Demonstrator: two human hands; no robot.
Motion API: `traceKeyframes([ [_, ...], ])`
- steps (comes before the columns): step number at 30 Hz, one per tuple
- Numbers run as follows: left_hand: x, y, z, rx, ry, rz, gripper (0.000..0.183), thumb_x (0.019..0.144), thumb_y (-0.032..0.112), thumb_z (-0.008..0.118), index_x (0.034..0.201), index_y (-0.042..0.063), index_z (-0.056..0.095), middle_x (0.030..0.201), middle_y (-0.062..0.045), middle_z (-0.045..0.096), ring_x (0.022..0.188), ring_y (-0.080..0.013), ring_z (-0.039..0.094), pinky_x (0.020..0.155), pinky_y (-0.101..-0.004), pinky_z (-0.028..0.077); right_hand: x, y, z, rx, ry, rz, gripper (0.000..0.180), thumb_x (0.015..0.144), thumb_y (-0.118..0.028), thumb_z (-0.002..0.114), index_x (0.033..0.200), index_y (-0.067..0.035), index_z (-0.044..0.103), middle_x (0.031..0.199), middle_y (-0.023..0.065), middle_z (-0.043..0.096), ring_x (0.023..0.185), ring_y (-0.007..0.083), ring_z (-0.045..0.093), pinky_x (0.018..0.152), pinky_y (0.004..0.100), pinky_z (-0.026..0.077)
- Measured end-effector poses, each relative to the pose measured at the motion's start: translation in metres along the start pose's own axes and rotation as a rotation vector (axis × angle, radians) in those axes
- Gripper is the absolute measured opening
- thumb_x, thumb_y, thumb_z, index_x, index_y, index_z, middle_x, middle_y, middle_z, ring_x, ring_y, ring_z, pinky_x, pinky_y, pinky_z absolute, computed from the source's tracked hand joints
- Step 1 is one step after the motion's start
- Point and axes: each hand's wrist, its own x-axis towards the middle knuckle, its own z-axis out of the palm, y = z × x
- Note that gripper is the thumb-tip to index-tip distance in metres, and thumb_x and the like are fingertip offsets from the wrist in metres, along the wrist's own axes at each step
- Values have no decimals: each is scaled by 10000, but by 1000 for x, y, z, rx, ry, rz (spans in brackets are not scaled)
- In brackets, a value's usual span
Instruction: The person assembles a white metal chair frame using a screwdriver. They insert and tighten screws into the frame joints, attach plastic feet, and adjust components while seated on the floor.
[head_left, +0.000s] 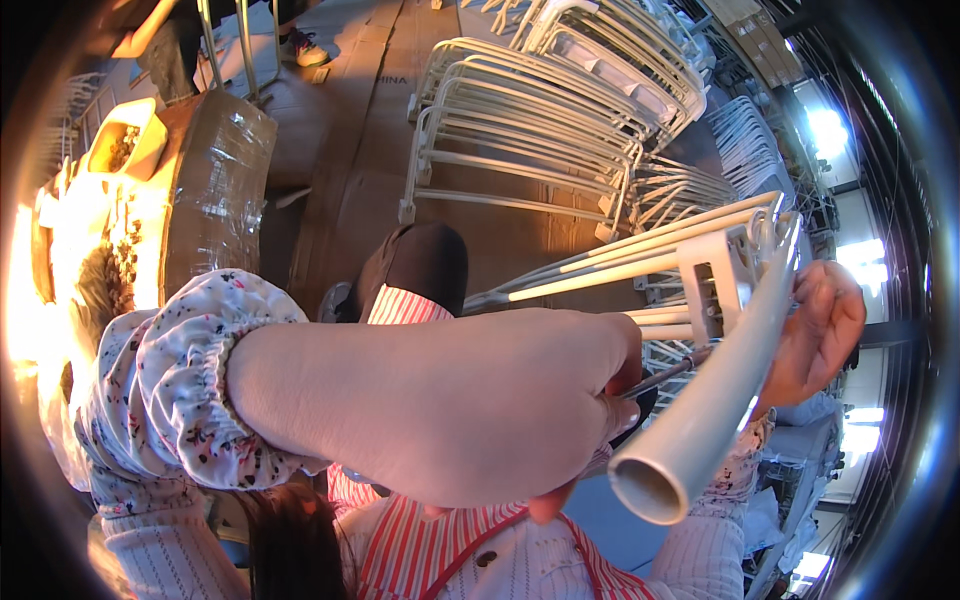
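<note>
My left hand (517, 405) reaches across from the left, back of the hand up, closed around a hand tool with a thin metal shaft (664, 376), likely a screwdriver; its handle is mostly hidden. The shaft points toward a white plastic bracket (709, 289) on a cream metal tube frame (600, 279). A thick pale tube (694, 435) runs over the bracket's near side, its open end toward the camera. Beyond this tube is my right hand (817, 330), fingers curled beside the frame's bent end; the tube partly hides it, and its grip is unclear.
Cream tube frames (517, 142) stand in rows ahead on cardboard flooring (337, 150). At the left, a plastic-wrapped cardboard box (225, 180) stands near a yellowish tub (127, 142) of small parts. Another person's shoe (307, 51) shows at the upper left. Further racks stand at the right.
</note>
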Motion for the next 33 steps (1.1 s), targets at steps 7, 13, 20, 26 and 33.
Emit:
traceKeyframes([
  [7, 3, 8, -3, 451, -42, 261, 401, 914, 138, 679, 1237, -64, 552, 1013, -106, 613, 798, -146, 616, 730, -292, 518, 9, -20, 18, -57, -283, -124, 197, 1055, -141, 508, 1144, 32, 536, 1132, 248, 676, 969, 215, 628, 934, 368, 492],
  [13, 7, 38, 12, 428, 179, -94, 280, 935, 68, 630, 1185, -48, 582, 1018, -152, 601, 711, -226, 621, 666, -322, 518, 7, -19, 19, 58, -248, -2, 181, 1059, -130, 496, 1144, 25, 536, 1094, 240, 684, 990, 239, 635, 955, 378, 482],
  [20, -6, 12, 5, 663, 318, 308, 251, 882, 23, 627, 1124, -33, 591, 1025, -192, 600, 902, -340, 643, 751, -419, 518, 6, -20, 31, -21, -282, -26, 187, 1039, -71, 474, 1158, 51, 550, 1133, 228, 658, 1053, 299, 623, 997, 421, 464],
  [26, -3, 23, 17, 993, 524, 31, 141, 792, 74, 629, 897, 3, 693, 767, -187, 667, 738, -396, 695, 682, -463, 577, -4, -7, 15, -48, -278, -62, 191, 1029, -43, 466, 1171, 30, 570, 1266, 209, 591, 1126, 311, 586, 1017, 431, 455],
  [33, -4, 21, 37, 825, 584, 41, 262, 827, 46, 581, 1078, 13, 650, 794, -206, 662, 723, -392, 686, 644, -466, 575, -29, 35, -6, -101, -302, -249, 209, 1014, -7, 465, 1184, 12, 584, 1349, 203, 498, 1117, 261, 553, 983, 397, 459],
])
